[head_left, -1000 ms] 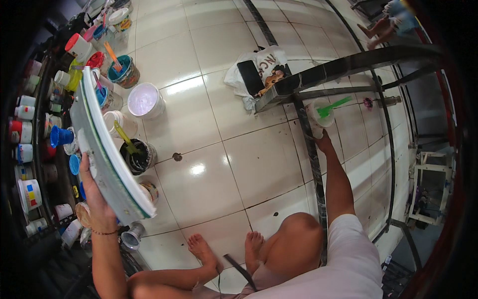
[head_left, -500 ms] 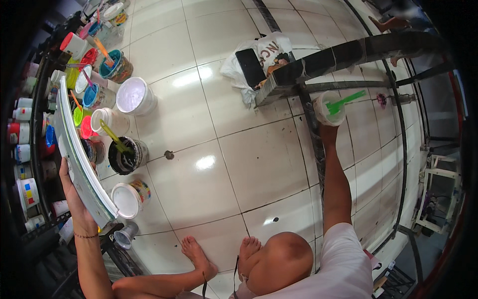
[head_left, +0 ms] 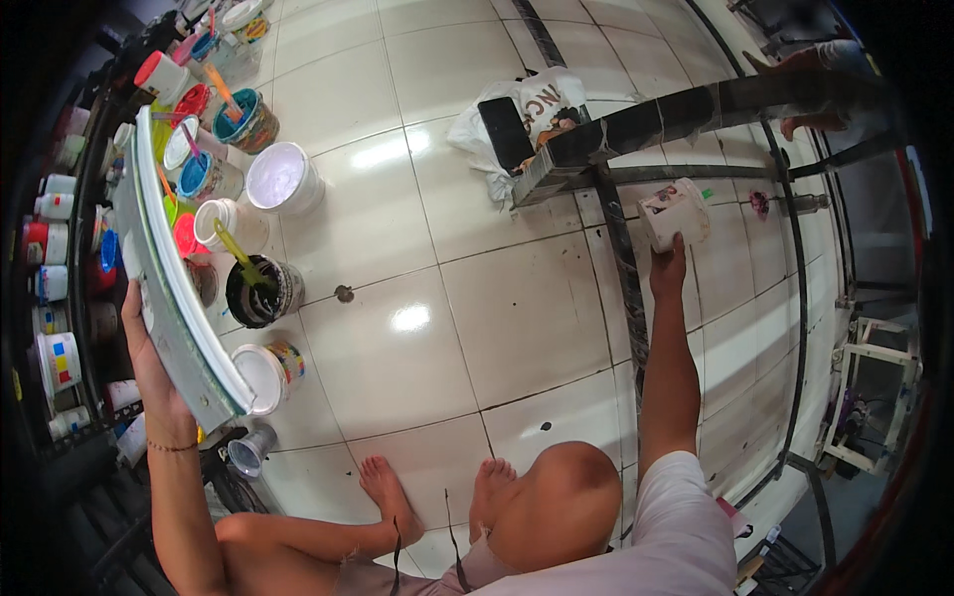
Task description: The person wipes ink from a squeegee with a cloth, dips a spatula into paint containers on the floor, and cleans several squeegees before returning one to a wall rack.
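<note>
The left hand (head_left: 157, 377) gripped a frame (head_left: 171, 308) beside open pots (head_left: 283, 179); the right hand (head_left: 671, 263) clasped a tub (head_left: 666, 217), already lifted, green stick (head_left: 708, 194) still in.

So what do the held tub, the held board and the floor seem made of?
Tub: probably satin plastic, given its smooth, rounded wall.
Board: dull, patchy grey face; perhaps coated wood or metal, unclear.
Floor: likely glazed ceramic, glossy, with bright reflections and dark joints.
</note>
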Demonstrator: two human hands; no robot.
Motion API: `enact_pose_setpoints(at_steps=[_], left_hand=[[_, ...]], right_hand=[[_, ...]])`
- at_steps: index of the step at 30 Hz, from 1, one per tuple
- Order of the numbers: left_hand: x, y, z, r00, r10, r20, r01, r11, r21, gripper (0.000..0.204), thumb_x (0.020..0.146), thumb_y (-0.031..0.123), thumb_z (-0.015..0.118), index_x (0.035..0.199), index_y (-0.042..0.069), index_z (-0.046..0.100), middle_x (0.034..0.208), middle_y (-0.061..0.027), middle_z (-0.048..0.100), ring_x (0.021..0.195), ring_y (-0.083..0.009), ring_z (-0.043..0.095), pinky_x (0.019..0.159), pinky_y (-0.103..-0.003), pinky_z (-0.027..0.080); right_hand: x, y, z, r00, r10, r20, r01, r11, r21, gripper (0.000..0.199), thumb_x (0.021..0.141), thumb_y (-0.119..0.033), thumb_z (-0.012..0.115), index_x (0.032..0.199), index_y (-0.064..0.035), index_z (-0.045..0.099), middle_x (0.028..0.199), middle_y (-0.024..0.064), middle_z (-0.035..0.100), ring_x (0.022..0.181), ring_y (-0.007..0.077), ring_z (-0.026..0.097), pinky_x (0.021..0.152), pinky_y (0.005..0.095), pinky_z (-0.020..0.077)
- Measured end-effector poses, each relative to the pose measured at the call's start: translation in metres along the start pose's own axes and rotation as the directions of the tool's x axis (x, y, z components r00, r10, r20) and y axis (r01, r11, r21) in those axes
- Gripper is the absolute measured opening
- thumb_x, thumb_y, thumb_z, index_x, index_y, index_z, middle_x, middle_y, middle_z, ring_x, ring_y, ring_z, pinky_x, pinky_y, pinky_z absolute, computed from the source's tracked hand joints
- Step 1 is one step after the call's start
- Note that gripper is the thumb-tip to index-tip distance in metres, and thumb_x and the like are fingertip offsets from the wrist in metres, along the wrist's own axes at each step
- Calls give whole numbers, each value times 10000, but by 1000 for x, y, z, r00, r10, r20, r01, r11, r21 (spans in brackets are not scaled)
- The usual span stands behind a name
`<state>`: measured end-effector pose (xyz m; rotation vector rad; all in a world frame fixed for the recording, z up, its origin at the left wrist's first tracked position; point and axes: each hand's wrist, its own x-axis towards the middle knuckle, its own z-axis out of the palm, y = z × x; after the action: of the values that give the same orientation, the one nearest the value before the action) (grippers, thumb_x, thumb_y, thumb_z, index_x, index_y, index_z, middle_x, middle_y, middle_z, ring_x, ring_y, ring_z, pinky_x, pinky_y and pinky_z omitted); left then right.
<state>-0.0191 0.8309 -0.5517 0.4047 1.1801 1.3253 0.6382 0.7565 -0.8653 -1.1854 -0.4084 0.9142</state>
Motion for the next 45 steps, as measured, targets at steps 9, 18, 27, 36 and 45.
enact_pose_setpoints(at_steps=[9,18,27,36,45], left_hand=[[11,2,17,985,-98,144,106,993,-46,409,945,366,527,1037,-30,575,869,-117,624,777,-181,635,721,-254,552],[16,1,-24,943,-108,316,121,992,-20,424,930,408,540,1000,-7,595,825,-115,644,718,-144,649,612,-226,568],[-9,12,11,986,-34,164,48,995,-85,360,956,312,531,1107,-11,484,899,-54,481,773,-127,492,645,-218,488],[-1,1,64,966,-66,250,121,970,-212,430,938,391,510,1191,45,552,1112,-87,627,989,-201,608,897,-329,486],[46,-38,84,959,163,231,-141,984,-107,383,946,270,518,1178,-36,516,1052,-105,610,928,-175,606,814,-306,494]], right_hand=[[-2,12,12,982,111,-151,-139,972,-187,672,874,-450,623,1340,-23,394,1258,113,508,1166,265,485,1028,419,374],[52,-6,48,842,439,-315,-405,899,170,909,749,-620,672,1420,-105,339,1376,129,422,1221,315,442,1008,463,374],[-36,-62,27,951,-87,-297,69,995,-71,701,839,-377,692,1363,-25,387,1317,80,484,1184,229,491,965,369,417],[-146,-118,111,988,46,149,18,916,-401,681,804,-157,702,1357,10,343,1280,120,491,1198,217,471,1027,343,363],[-248,63,218,999,38,34,-5,735,-678,928,571,-148,870,1324,3,349,1253,166,523,1168,280,515,1001,347,405]])
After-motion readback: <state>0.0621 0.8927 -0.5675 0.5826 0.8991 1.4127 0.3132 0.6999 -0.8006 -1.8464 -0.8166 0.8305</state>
